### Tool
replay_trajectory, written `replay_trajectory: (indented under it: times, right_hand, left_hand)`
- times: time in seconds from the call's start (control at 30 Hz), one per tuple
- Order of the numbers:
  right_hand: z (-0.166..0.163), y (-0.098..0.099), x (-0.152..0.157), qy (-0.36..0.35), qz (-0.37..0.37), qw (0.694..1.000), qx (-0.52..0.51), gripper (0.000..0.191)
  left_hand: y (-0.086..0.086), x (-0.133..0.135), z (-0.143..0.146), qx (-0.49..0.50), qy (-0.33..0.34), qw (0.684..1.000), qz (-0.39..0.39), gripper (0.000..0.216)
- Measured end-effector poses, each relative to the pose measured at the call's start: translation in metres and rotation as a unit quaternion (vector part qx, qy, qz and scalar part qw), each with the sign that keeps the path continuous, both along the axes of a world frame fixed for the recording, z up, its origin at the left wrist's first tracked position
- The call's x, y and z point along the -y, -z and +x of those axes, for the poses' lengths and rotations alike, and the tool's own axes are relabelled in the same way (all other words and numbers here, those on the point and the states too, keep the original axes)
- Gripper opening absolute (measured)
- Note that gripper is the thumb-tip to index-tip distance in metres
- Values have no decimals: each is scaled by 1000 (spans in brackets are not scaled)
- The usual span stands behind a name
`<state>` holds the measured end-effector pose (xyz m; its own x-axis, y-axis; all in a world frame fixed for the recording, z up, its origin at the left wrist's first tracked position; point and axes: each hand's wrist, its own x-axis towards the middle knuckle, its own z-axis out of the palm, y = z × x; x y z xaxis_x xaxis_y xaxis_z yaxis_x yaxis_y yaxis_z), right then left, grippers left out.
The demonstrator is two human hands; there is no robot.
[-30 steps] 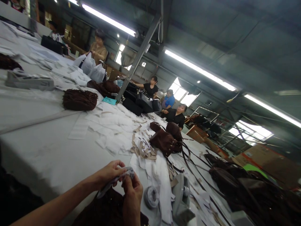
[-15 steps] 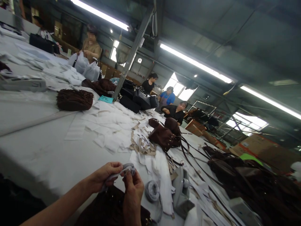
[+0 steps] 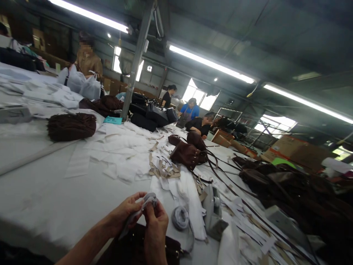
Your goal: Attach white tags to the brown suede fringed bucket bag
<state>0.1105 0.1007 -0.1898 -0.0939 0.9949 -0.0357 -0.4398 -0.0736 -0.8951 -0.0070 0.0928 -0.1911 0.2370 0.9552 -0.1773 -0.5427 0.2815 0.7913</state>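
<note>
Both my hands meet low in the middle of the view. My left hand (image 3: 125,211) and my right hand (image 3: 156,226) pinch the same strip of grey tape (image 3: 147,200), fingers closed on it. Under them lies a dark brown bag (image 3: 132,248). A roll of grey tape (image 3: 179,218) rests on the white table (image 3: 49,191) just right of my hands, next to a grey tape dispenser (image 3: 213,217).
White paper pieces and tan strips (image 3: 162,169) litter the table. A brown drawstring bag (image 3: 186,154) with long straps, a fringed brown bag (image 3: 71,126) and dark bags at right (image 3: 275,184) lie around. Several people work at the far end, by a steel post (image 3: 135,62).
The camera has swung to the right and slightly up, so the table's contents shift left. My hands stay together on the grey tape, fingers working it slightly.
</note>
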Motion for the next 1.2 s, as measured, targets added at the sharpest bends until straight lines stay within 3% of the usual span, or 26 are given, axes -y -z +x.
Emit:
replay_trajectory:
  times: [0.17,0.37,0.67,0.87,0.97,1.2]
  right_hand:
    - [4,-3,4,23,5,999,29,38]
    - [14,2,7,9,29,997,75,37]
    - [18,0,2,-40,76,990,112,28]
    - [26,-6,2,-73,112,974,181,26]
    - [29,-12,6,-98,90,978,160,29]
    - [26,-9,14,-55,7,998,41,32]
  left_hand:
    - [-1,4,-1,-31,53,998,24,50]
    - [-1,8,0,-132,40,990,23,59]
    - [4,9,1,-172,-25,981,88,38]
    - [-6,12,-2,-192,0,975,108,36]
    - [-10,14,-2,-186,33,977,103,37]
    - [-5,19,-1,-202,71,975,60,52]
